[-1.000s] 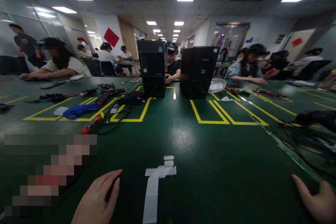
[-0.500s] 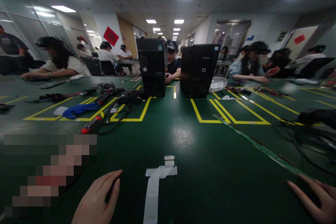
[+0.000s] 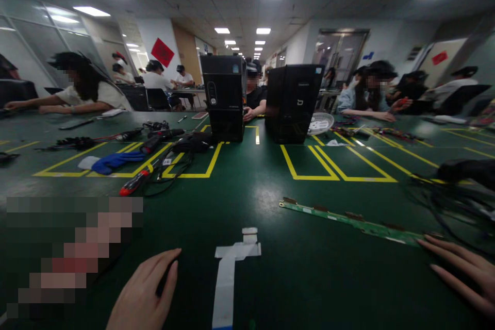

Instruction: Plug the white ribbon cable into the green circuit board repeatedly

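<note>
A long thin green circuit board (image 3: 361, 223) lies at a slant on the right half of the table. The stretched fingers of my right hand (image 3: 464, 270) reach its near right end and seem to touch it. The thumb of that hand is apart from the board. At the lower left, my left hand (image 3: 143, 289) hovers over or rests on the tabletop, holding nothing, with a gap between thumb and fingers. To the right of it lies a flat white ribbon cable (image 3: 224, 286) with a small connector (image 3: 249, 234) at its far end.
Two black computer towers (image 3: 222, 98) (image 3: 294, 105) stand across the table, a person between them. Left are a red-handled screwdriver (image 3: 134, 183), a blue glove (image 3: 116, 161) and cables. Black cables (image 3: 456, 201) lie right; a white basket (image 3: 320, 124) is farther back. A blurred patch covers the lower left.
The circuit board has swung round, its far end coming nearer and to the left. My right hand has risen slightly in view along with it. My left hand is almost still.
</note>
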